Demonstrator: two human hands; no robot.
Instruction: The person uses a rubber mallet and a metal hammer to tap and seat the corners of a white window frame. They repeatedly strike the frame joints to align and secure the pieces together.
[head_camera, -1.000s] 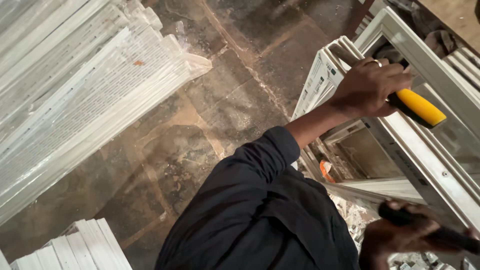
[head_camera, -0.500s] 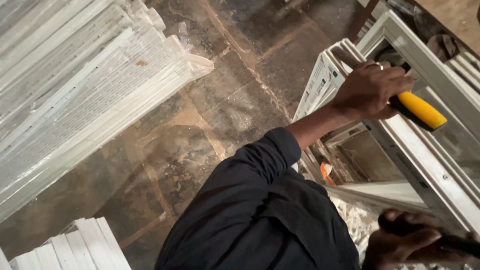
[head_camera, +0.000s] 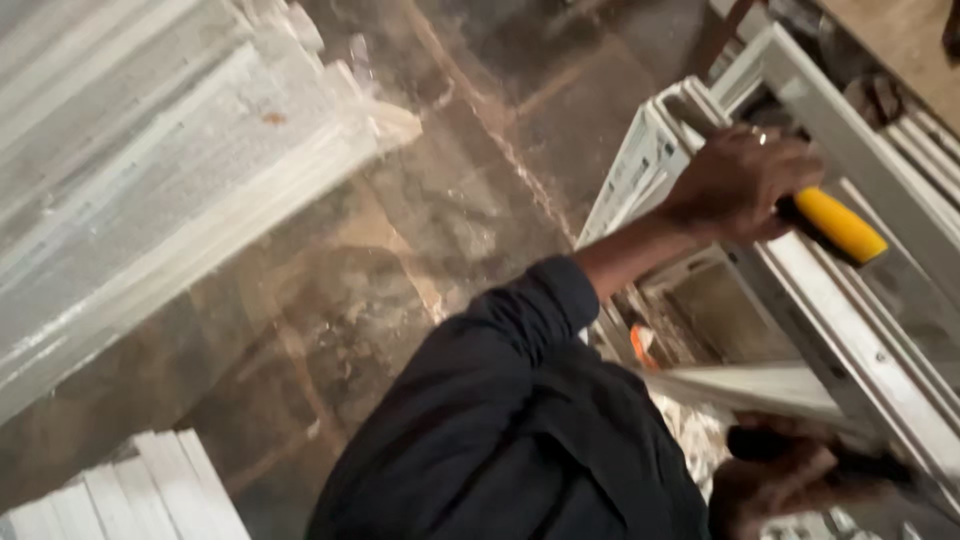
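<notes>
- One hand (head_camera: 735, 185) is up near the top right, fingers curled tight around a tool with a yellow handle (head_camera: 835, 225); the yellow end sticks out past the knuckles toward the right. A ring shows on one finger.
- Which of the person's hands this is I cannot tell for sure from this angle; the dark sleeve (head_camera: 520, 310) runs from the body up to it, so I take it for the left.
- That tool lies against a white window frame (head_camera: 850, 330), whose long rails run diagonally from the top right down to the bottom right corner.
- The other hand (head_camera: 775, 480) sits low at the bottom right, blurred, wrapped around a dark handle (head_camera: 760, 445) just beside the frame's lower rail. Its fingers look closed on it, though the blur hides the detail.
- A small orange piece (head_camera: 643, 345) shows between the sleeve and the frame.
- On the left, a big stack of long white profiles (head_camera: 150, 190) lies slantwise across the stone floor (head_camera: 430, 230).
- Another bundle of white profile ends (head_camera: 150, 495) pokes in at the bottom left.
- The person's dark-clothed torso fills the lower middle of the view.
</notes>
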